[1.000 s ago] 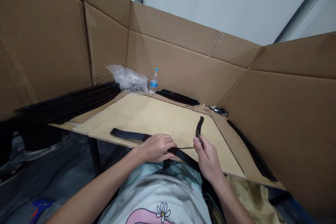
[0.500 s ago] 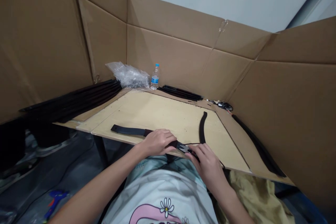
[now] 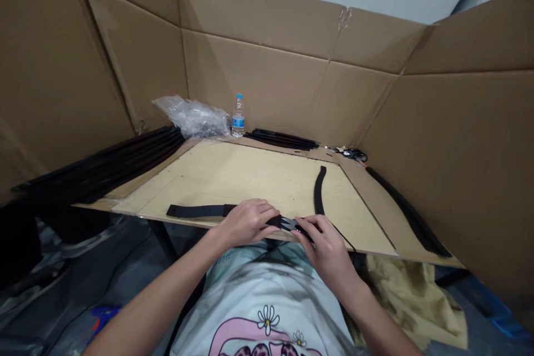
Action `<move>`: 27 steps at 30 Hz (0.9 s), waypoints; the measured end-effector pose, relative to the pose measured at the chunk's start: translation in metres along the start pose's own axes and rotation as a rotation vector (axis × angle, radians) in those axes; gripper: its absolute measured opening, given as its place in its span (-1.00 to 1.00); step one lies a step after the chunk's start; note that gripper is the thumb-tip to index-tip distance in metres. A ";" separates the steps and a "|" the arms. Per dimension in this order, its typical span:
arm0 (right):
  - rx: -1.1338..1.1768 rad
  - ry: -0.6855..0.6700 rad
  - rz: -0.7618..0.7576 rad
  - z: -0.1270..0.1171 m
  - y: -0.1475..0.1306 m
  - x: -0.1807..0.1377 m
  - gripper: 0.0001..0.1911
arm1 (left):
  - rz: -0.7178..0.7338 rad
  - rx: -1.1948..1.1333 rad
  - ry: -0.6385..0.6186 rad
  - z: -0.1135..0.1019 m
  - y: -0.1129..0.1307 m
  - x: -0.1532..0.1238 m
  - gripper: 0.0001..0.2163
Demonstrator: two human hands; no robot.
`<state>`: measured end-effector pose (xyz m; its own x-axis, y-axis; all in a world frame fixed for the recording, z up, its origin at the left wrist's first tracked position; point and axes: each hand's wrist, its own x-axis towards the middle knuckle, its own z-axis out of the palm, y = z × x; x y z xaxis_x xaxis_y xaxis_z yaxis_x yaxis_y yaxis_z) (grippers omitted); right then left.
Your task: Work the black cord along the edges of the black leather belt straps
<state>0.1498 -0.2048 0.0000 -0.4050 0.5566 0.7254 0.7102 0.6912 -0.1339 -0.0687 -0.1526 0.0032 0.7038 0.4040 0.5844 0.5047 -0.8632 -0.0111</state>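
Two bare hands meet low in mid-frame.
The left hand (image 3: 247, 221) lies palm down, fingers curled, pointing right; the right hand (image 3: 327, 247) sits just beside it, knuckles up, fingertips pinched. The left forearm (image 3: 167, 292) and right forearm (image 3: 377, 325) slant in from the bottom edge.

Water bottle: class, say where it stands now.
In the head view, the bottle stands upright at the far edge of the table, by the cardboard wall, between a plastic bag on its left and black strips on its right.
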 end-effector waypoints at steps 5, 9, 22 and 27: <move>0.033 0.003 -0.014 -0.004 -0.001 0.000 -0.75 | 0.004 -0.010 0.011 -0.002 0.002 0.002 -0.72; 0.024 -0.015 -0.025 -0.004 0.000 0.000 -0.74 | 0.007 0.004 0.012 -0.004 0.005 0.003 -0.72; 0.014 0.005 -0.009 -0.003 0.005 -0.001 -0.73 | 0.002 0.012 0.012 -0.003 0.006 0.002 -0.74; 0.020 -0.012 -0.002 -0.002 0.005 -0.002 -0.74 | 0.015 0.013 0.019 -0.002 0.005 0.002 -0.73</move>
<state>0.1555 -0.2036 -0.0006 -0.4132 0.5604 0.7178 0.6977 0.7014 -0.1459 -0.0654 -0.1566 0.0062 0.7020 0.3851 0.5991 0.5006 -0.8651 -0.0304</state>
